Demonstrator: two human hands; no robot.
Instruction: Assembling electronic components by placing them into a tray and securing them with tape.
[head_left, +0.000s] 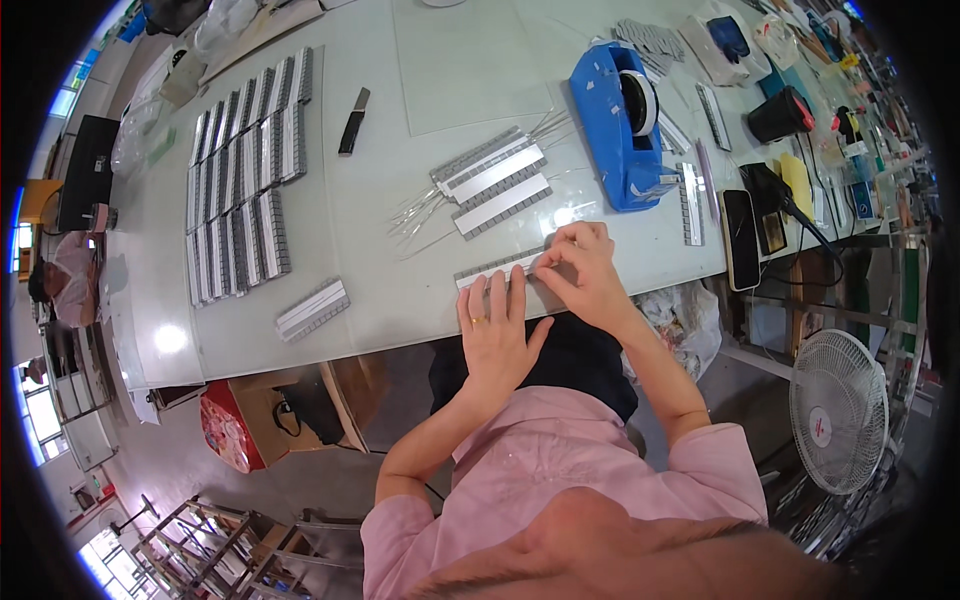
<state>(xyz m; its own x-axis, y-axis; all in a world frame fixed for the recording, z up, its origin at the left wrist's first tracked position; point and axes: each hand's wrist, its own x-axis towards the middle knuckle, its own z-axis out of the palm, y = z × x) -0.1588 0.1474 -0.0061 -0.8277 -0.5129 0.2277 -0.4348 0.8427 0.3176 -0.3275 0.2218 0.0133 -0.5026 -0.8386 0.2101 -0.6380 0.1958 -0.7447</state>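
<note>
A flat grey strip (490, 272) with a white middle band and dark-marked edges lies near the table's front edge. My left hand (495, 335) rests on it, fingers stretched and slightly apart, thumb out to the side. At the strip's right end, my right hand (585, 275) is closed, with thumb and forefinger pinched together. Whatever is between those fingertips is too small to make out. Just beyond my hands lie similar strips (500, 205), with thin wire-like leads (415, 215) sticking out from their ends.
Rows of similar strips (245, 190) cover the table's left side, with a single strip (312, 309) nearer me. A knife (353, 122) lies beyond. To the right stand a blue tape dispenser (600, 110), a phone (741, 240) and, off the table, a fan (838, 410).
</note>
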